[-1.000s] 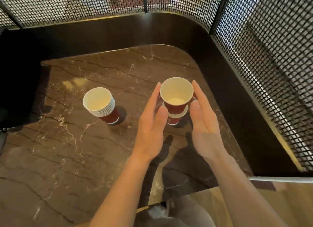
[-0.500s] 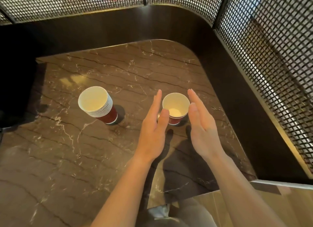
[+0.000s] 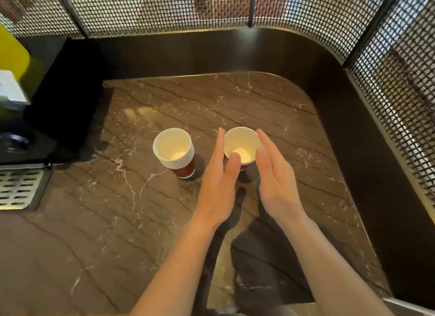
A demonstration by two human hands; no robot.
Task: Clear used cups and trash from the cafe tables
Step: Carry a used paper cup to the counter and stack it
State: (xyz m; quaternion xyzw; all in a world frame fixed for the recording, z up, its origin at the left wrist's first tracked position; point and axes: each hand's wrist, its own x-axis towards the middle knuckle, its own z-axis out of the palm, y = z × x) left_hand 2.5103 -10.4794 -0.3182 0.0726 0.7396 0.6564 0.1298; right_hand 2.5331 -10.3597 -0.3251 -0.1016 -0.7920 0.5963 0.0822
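Note:
A red paper cup (image 3: 242,143) with a white inside stands on the brown marble table (image 3: 235,99). My left hand (image 3: 219,188) and my right hand (image 3: 275,186) flank it with straight fingers, palms facing each other against its sides. My left thumb lies over its near rim. Whether the palms press the cup I cannot tell. Just to its left stands a stack of several nested red cups (image 3: 174,150), untouched. The lower part of the flanked cup is hidden behind my hands.
A dark raised wall (image 3: 353,150) curves round the table's far and right edges, topped by a metal mesh fence (image 3: 400,92). At the left sit a black machine (image 3: 58,103) and a metal drip grate (image 3: 18,186).
The cup between my palms came down from above a second cup and settled into it. It now stands closer to the stack on the left. The view has pulled back.

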